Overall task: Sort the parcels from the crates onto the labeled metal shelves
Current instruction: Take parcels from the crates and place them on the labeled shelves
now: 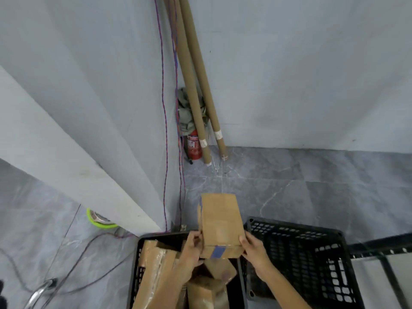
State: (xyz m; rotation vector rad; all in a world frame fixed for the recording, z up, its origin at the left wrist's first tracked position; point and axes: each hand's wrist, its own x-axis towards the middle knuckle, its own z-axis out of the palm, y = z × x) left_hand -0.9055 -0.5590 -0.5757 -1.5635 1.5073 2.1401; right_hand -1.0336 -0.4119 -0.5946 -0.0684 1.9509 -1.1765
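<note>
- The left hand grips the left edge of a cardboard parcel, with its fingers curled round the near corner.
- The right hand grips the parcel's near right corner, thumb on the top face.
- The parcel is held between both hands above the left crate, its long side pointing away. A strip of blue tape runs down its near end.
- Below the hands, the left crate holds more brown parcels: a long one leans at its left side and smaller ones are piled to the right.
- Just beside it on the right stands a second black crate with slotted walls.
- On the grey tiled floor, in the far corner, cardboard tubes lean against the wall next to a red fire extinguisher.
- Red and blue cables hang down the wall to the left of them.
</note>
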